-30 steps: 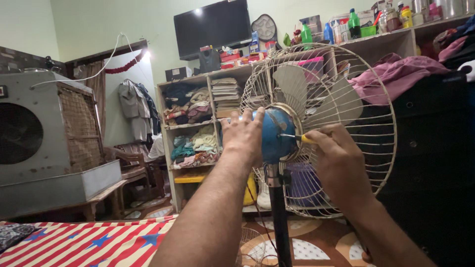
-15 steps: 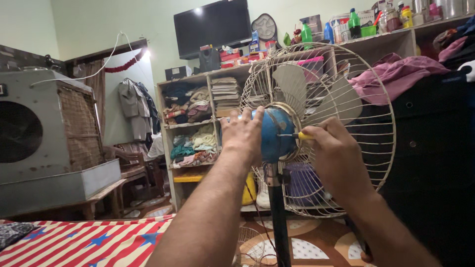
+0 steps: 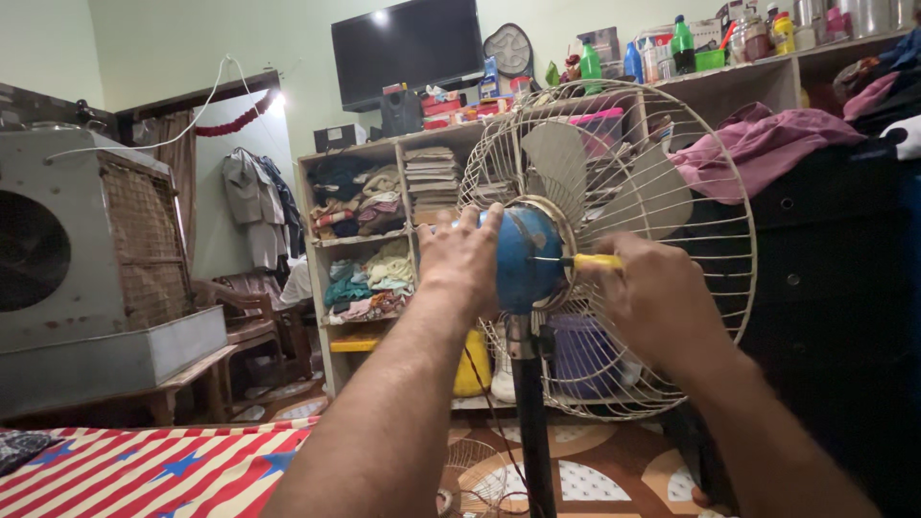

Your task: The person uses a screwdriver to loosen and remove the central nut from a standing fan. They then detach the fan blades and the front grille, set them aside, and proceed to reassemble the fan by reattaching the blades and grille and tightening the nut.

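A pedestal fan stands in front of me with a blue motor housing (image 3: 526, 257), pale blades and a cream wire rear guard (image 3: 710, 182) on a dark pole (image 3: 531, 422). My left hand (image 3: 462, 261) is pressed against the left side of the blue housing, fingers over its top. My right hand (image 3: 657, 302) grips a screwdriver with a yellow handle (image 3: 595, 261); its thin shaft points left and meets the housing's right edge. The fan's front guard is off.
A metal air cooler (image 3: 67, 278) sits on a low wooden stand at the left. Open shelves (image 3: 384, 240) stuffed with folded clothes stand behind the fan, with bottles and a dark television (image 3: 408, 48) above. A striped cloth (image 3: 153, 470) and another wire guard (image 3: 475, 475) lie below.
Both hands stay on the fan. The right hand and screwdriver have shifted very slightly at the housing's edge; the fan's position is unchanged.
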